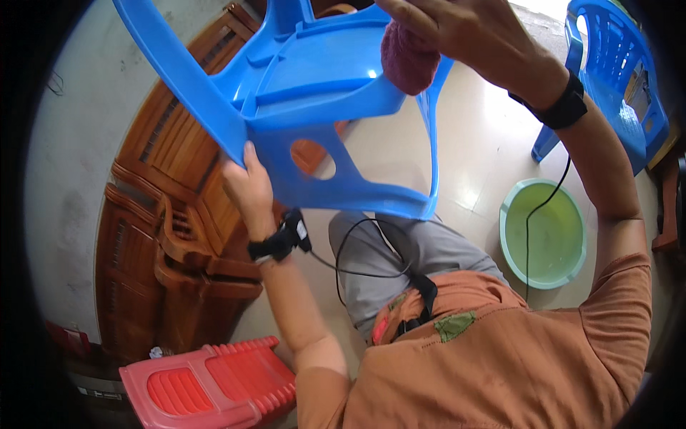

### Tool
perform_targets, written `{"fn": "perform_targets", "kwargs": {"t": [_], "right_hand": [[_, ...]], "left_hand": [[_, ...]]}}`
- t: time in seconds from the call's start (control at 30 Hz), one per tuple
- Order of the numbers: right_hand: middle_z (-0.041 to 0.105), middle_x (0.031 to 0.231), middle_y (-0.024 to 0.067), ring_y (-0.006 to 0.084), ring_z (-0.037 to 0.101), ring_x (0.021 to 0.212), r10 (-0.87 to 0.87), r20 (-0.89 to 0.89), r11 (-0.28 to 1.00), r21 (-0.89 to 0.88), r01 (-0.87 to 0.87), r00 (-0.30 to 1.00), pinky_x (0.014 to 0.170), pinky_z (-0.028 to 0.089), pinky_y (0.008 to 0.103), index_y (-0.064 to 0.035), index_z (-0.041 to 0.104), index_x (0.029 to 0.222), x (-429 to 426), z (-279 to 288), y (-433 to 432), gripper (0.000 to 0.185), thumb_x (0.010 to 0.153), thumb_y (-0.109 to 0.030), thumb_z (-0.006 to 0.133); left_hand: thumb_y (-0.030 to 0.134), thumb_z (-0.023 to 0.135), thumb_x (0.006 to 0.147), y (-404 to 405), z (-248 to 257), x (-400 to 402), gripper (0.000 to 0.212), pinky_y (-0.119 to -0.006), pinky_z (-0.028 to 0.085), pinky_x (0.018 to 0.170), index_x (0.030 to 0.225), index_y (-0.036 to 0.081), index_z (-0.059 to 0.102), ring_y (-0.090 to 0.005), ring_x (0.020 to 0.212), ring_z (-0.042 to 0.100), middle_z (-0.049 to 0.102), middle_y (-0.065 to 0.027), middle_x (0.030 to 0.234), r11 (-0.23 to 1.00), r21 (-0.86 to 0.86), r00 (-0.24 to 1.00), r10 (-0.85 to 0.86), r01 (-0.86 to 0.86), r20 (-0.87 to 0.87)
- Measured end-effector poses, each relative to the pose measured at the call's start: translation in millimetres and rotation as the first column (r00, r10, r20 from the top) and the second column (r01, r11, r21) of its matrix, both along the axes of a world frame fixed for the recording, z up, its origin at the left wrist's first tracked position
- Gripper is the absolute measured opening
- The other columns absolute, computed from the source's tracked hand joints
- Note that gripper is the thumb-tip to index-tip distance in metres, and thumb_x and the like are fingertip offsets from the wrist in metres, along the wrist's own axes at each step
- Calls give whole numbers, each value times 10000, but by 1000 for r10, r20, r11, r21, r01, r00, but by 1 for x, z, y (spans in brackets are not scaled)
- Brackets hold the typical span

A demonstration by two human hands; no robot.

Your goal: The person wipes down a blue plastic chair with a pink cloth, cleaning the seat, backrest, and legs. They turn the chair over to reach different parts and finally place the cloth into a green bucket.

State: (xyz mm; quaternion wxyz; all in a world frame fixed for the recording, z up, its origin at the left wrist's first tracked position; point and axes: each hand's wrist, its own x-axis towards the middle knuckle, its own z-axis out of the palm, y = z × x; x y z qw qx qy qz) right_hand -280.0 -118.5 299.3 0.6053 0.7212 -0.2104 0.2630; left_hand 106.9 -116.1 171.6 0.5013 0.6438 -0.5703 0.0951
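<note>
A blue plastic armchair point(321, 69) is held up in front of me, tipped so that the ribbed underside of its seat shows. My left hand point(249, 185) grips the edge of one of its legs, the thumb lying on the near face. At the top, my right hand point(455, 32) holds a dark red cloth point(410, 59) against the seat's edge; the fingertips are partly cut off by the picture's rim. Black straps with a thin cable are round both wrists.
A green plastic basin point(544, 236) holding water stands on the tiled floor at the right. Behind it is a second blue plastic chair point(616, 96). A carved wooden bench point(182, 139) lines the wall at the left, and red plastic stools point(209, 383) lie at the lower left.
</note>
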Motion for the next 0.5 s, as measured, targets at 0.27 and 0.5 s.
{"fn": "perform_targets", "kwargs": {"t": [0.27,0.5], "right_hand": [[621,806,-33,117,618,841,-61,-6,981,183,61,998,789,416,345,-53,660,1180,16,-9,-25,316,892,-174,708],[655,829,-30,122,613,882,124,-69,976,188,-110,990,928,408,380,-171,690,1069,26,-49,-13,309,816,-279,830]], "left_hand": [[434,750,926,56,58,-128,981,-555,223,1236,1619,0,209,-427,1505,312,253,-317,1636,923,-371,994,-77,99,73],[382,760,925,94,71,31,943,-468,284,1217,1608,-6,238,-331,1431,419,458,-201,1501,895,-105,840,-445,434,-310]]}}
